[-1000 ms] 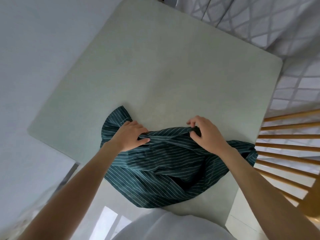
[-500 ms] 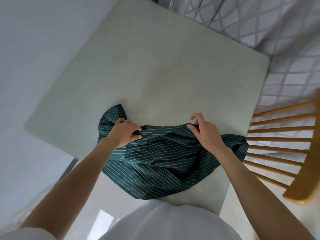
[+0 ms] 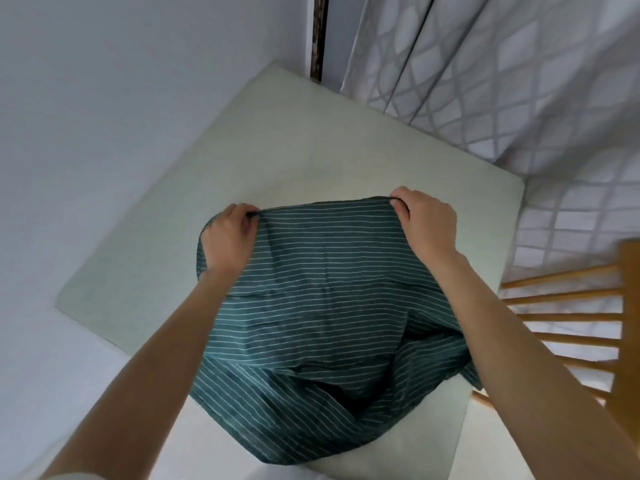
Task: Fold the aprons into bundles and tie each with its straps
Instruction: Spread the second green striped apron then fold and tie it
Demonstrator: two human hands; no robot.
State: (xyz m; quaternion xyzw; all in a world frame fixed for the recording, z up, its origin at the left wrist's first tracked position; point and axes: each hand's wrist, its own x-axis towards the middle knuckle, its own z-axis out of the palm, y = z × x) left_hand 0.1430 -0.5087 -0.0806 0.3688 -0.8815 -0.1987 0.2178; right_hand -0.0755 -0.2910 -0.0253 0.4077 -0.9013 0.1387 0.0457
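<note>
A dark green apron [image 3: 322, 306] with thin white stripes is held up over the pale green table [image 3: 277, 147]. My left hand [image 3: 227, 239] pinches its upper edge at the left. At the right end of that edge my right hand [image 3: 427, 225] pinches it too. The cloth is stretched flat between both hands and sags in loose folds toward the table's near edge. No straps show; they are hidden in the folds.
A wooden chair [image 3: 588, 323] with a spindle back stands at the table's right side. Patterned grey curtains [image 3: 502, 81] hang behind the far right corner. A pale wall [image 3: 104, 98] runs along the left.
Both hands have lifted the apron's upper edge off the table and pulled it apart, so the bunched cloth now hangs spread out. The camera has tilted upward.
</note>
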